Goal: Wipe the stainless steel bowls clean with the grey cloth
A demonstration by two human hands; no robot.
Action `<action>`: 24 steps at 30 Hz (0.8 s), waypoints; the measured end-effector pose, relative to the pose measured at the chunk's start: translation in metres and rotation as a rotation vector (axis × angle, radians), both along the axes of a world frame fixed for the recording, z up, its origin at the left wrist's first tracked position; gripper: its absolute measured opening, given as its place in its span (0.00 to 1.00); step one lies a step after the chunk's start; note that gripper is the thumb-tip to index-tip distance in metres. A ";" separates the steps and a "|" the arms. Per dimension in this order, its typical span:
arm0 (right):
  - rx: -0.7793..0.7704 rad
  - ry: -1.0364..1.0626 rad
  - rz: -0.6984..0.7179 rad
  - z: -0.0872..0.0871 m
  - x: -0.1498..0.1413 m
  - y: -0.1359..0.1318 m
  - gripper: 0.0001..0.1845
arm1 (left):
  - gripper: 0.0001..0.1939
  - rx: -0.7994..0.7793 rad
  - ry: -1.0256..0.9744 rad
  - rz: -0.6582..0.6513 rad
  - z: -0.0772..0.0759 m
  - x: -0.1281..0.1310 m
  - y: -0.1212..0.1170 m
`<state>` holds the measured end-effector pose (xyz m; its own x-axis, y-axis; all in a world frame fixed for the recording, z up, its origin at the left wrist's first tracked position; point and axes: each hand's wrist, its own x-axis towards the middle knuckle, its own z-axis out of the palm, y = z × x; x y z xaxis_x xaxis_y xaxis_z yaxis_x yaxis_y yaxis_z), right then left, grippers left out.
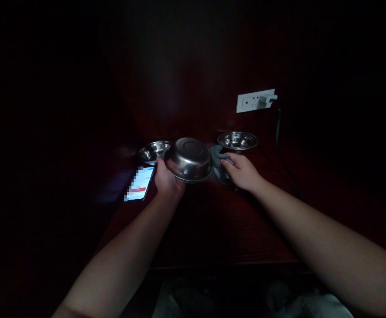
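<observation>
A shiny metal bowl (189, 160) is held bottom up above the dark red table, its base turned toward me. My left hand (167, 179) grips its rim from the left, with the thumb at the edge and the other fingers hidden beneath. In my right hand (241, 170) is a bunched grey cloth (220, 165), pinched between thumb and fingers and touching the bowl's right side. Behind the held bowl, to the left, a second metal bowl (149, 152) sits upright. Another upright metal bowl (237, 140) stands at the back right.
A phone (140, 183) with a lit screen lies left of my left hand. On the back wall is a white socket plate (255, 100) with a plug in it, and a dark cable (278, 132) runs down to the table (226, 234). The surroundings are very dark.
</observation>
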<state>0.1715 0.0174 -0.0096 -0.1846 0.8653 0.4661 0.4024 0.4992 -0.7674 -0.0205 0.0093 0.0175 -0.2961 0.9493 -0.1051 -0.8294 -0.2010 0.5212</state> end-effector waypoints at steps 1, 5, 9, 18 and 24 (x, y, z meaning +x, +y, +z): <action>0.011 -0.020 0.022 0.000 -0.001 -0.001 0.11 | 0.22 0.013 0.026 0.039 -0.001 0.000 0.001; 0.089 -0.114 0.134 0.002 -0.008 -0.009 0.10 | 0.19 0.016 0.087 0.161 -0.006 0.001 0.002; 0.221 -0.174 0.232 0.006 -0.016 -0.018 0.08 | 0.20 0.088 0.113 0.137 -0.005 0.008 -0.005; 0.374 -0.151 0.285 0.011 -0.020 -0.028 0.08 | 0.23 0.281 0.515 0.048 0.001 0.024 -0.034; 0.498 -0.095 0.266 0.009 -0.024 -0.030 0.09 | 0.23 0.584 1.120 -0.011 -0.011 0.011 -0.040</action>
